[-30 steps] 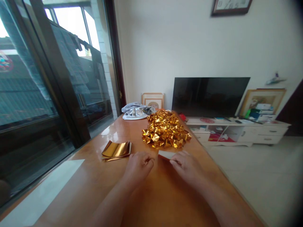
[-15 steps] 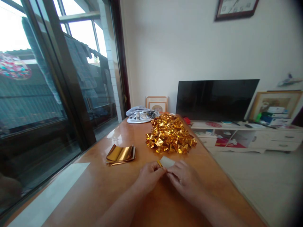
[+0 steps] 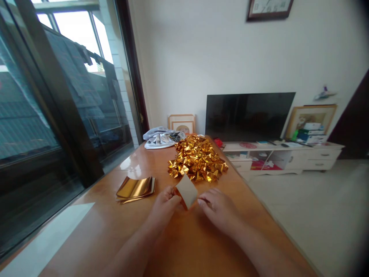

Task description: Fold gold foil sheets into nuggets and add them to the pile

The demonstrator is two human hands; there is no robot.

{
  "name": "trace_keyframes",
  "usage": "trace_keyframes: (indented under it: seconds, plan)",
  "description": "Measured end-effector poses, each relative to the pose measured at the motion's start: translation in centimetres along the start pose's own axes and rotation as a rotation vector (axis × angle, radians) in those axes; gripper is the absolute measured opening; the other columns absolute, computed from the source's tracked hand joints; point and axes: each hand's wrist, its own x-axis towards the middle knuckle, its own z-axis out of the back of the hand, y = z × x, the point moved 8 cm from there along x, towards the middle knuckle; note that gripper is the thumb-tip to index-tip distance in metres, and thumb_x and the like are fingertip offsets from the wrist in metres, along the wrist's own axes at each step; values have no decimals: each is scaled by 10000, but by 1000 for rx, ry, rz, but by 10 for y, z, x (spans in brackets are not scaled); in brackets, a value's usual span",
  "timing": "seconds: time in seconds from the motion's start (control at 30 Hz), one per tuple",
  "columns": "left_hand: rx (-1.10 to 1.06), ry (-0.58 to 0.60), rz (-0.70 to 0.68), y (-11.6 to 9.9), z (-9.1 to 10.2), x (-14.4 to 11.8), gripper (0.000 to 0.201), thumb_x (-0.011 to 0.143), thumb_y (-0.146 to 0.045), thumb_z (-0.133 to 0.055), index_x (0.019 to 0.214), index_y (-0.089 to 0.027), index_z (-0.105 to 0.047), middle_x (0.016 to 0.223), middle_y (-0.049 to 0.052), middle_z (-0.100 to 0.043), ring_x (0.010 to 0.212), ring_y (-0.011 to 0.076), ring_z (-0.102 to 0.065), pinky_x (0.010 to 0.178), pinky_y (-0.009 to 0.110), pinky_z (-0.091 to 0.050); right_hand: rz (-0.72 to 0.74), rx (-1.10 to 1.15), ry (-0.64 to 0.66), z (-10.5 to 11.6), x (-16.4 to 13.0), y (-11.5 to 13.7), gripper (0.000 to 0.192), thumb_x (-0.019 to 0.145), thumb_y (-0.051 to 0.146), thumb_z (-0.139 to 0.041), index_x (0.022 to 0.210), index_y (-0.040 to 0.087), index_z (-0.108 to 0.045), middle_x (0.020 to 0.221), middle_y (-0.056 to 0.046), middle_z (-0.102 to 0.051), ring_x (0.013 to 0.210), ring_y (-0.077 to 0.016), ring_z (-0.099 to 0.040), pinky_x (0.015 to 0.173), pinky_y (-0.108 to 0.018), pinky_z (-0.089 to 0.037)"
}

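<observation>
Near the middle of the table, a small sheet of gold foil paper point(image 3: 187, 191) is held up with its pale back showing and a folded gold edge along its lower left. My left hand point(image 3: 165, 202) pinches it by that edge. At the sheet's right corner, my right hand point(image 3: 216, 207) has its fingers closed in a pinch; the fingertips meet the corner. Just beyond lies a heap of folded gold foil pieces point(image 3: 198, 157). To the left of my left hand rests a loose stack of flat gold foil sheets point(image 3: 135, 188).
A white sheet point(image 3: 52, 238) lies along the table's left edge. Grey and silvery cloth point(image 3: 161, 138) sits at the far end of the wooden table point(image 3: 178, 246). Beyond stand a television point(image 3: 248, 117) and a white cabinet point(image 3: 314, 157). Glass doors line the left side.
My hands have moved apart, and the foil sheet is now raised, with more of its pale back visible. The whole view has shifted slightly to the right.
</observation>
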Motion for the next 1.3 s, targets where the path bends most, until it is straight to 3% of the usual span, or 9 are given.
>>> trace_keyframes:
  seconds: [0.2, 0.33, 0.4, 0.47, 0.6, 0.73, 0.87, 1.07, 1.3]
  plan:
    - [139, -133, -139, -10, 21, 3, 117, 723, -219, -617, 805, -180, -544, 740, -6, -648, 674, 151, -605, 652, 260, -472, -72, -10, 22, -7, 2, -18, 165, 920, 286, -555, 839, 217, -680, 855, -32, -679, 843, -187, -565, 729, -290, -359]
    - [525, -232, -334, -23, 30, 0, 63, 823, -254, -557, 823, -191, -560, 730, -8, -592, 687, 158, -567, 659, 273, -441, -96, -35, 38, -10, 3, -24, 144, 910, 290, -565, 856, 214, -673, 873, -38, -682, 831, -182, -573, 692, -281, -339]
    - [775, -213, -466, -31, 22, -4, 73, 842, -221, -544, 868, -194, -607, 814, 19, -608, 801, 187, -575, 736, 300, -438, -112, -56, 34, -8, 4, -28, 136, 907, 282, -563, 852, 214, -668, 868, -39, -678, 819, -179, -574, 677, -280, -326]
    - [941, -100, -535, -31, 8, -7, 114, 857, -184, -524, 898, -201, -629, 869, 40, -615, 872, 207, -568, 773, 316, -430, -144, -89, 13, -2, 4, -33, 140, 904, 251, -549, 818, 209, -651, 837, -37, -668, 791, -172, -568, 656, -280, -306]
    - [1090, 150, -501, -17, -19, -12, 149, 851, -128, -510, 886, -207, -632, 905, 53, -612, 887, 210, -559, 762, 308, -418, -199, -110, -78, 13, 5, -40, 165, 909, 201, -513, 778, 198, -615, 802, -30, -637, 759, -159, -546, 642, -276, -295]
    - [1146, 285, -441, -3, -34, -15, 178, 832, -97, -504, 870, -212, -633, 912, 47, -607, 888, 202, -558, 755, 293, -411, -33, -11, -51, 12, 5, -19, 132, 913, 242, -534, 852, 201, -644, 891, -31, -640, 873, -168, -553, 725, -262, -354]
    - [1138, 306, -416, 3, -35, -16, 175, 837, -103, -500, 863, -212, -634, 912, 44, -607, 883, 196, -555, 751, 284, -409, 115, 28, 106, -7, -2, 3, 148, 848, 332, -648, 933, 213, -669, 958, -37, -645, 943, -191, -547, 787, -270, -381]
    - [1068, 332, -388, 3, -38, -20, 199, 805, -86, -507, 883, -209, -643, 912, 39, -626, 885, 189, -565, 752, 270, -417, 98, 28, 209, -24, -4, 1, 63, 837, 215, -619, 854, 215, -679, 904, -30, -660, 888, -187, -551, 781, -272, -377]
    - [995, 319, -305, 3, -34, -21, 172, 790, -122, -536, 886, -198, -657, 890, 40, -654, 825, 180, -577, 688, 250, -408, 81, 75, 270, -28, -4, -5, 144, 854, 184, -557, 778, 209, -678, 834, -31, -676, 778, -177, -565, 691, -259, -365]
